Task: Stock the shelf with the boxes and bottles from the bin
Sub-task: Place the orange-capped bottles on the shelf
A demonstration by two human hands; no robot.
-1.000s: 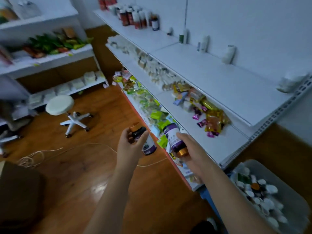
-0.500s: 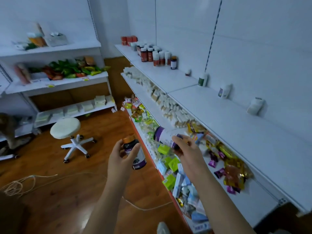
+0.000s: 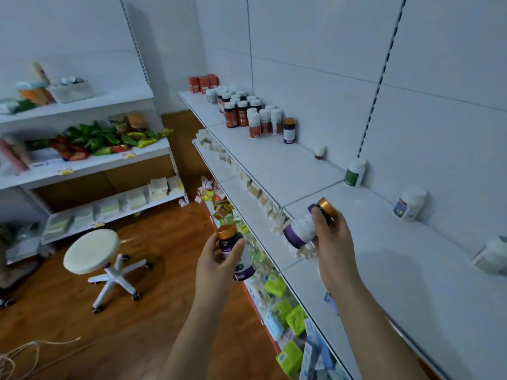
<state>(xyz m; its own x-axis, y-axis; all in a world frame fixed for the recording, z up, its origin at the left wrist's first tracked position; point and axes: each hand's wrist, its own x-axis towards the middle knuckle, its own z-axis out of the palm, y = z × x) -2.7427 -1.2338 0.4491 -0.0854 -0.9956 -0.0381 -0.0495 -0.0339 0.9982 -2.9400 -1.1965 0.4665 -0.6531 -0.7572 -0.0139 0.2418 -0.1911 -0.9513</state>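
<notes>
Two hands, left gripping upright bottle, right gripping tilted bottle over shelf

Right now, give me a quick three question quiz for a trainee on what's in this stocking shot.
1. True or false: the left hand holds its gold-capped bottle roughly upright.
2. The bottle in the right hand is: A) standing on the top shelf, B) tipped with its gold cap toward the back wall, C) lying on the floor.
3. Fill in: the white round stool stands on the ______ floor.

Key: 1 true; 2 B; 3 wooden.
</notes>
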